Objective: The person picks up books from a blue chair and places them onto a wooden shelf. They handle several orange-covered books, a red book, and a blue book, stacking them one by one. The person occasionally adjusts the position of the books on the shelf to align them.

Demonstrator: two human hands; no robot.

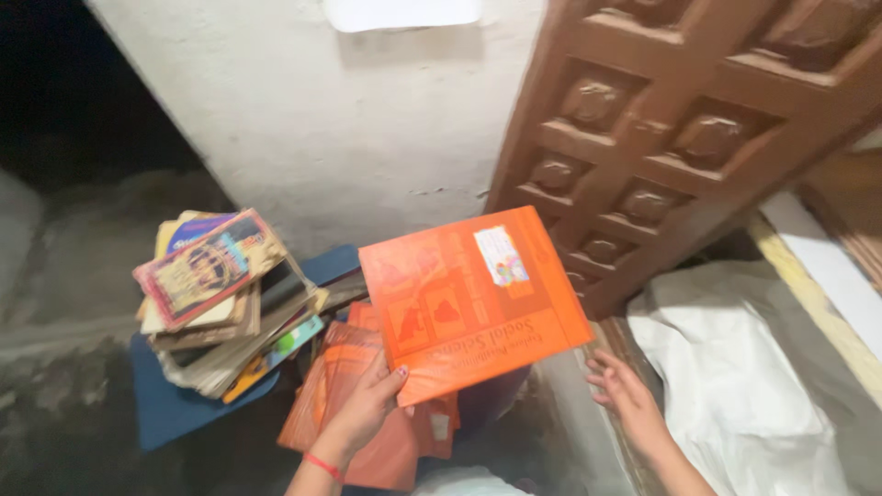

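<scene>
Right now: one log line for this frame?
left hand: holds orange book | right hand: open, free, beside white sack | book stack: left, on blue stool

A small rectangular paper label point(501, 256), white with pink, blue and yellow patches, sits near the upper right corner of the flat orange book cover point(473, 298) held up at the middle of the view. Its edges run tilted along with the cover. No packages, signs or screens show elsewhere.
</scene>
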